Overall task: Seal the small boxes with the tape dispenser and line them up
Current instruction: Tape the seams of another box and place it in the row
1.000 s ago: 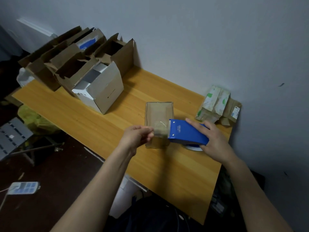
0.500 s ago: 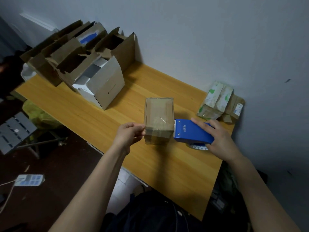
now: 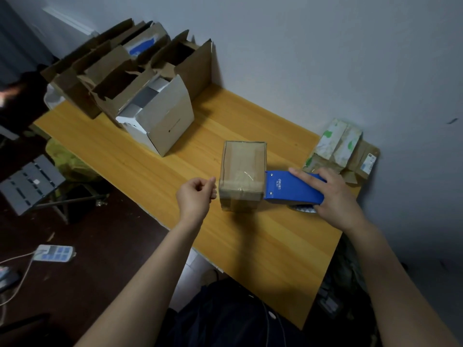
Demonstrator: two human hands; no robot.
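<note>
Head view: your right hand (image 3: 335,196) grips the blue tape dispenser (image 3: 290,187), its front edge against the right side of the small box (image 3: 241,171), mid-table (image 3: 263,246). Your left hand (image 3: 196,196) is curled on nothing, just left of the box.

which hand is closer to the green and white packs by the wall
Right. The right hand grips the blue tape dispenser just in front of the green and white packs; the left hand is beyond the taped box, on its other side.
</note>
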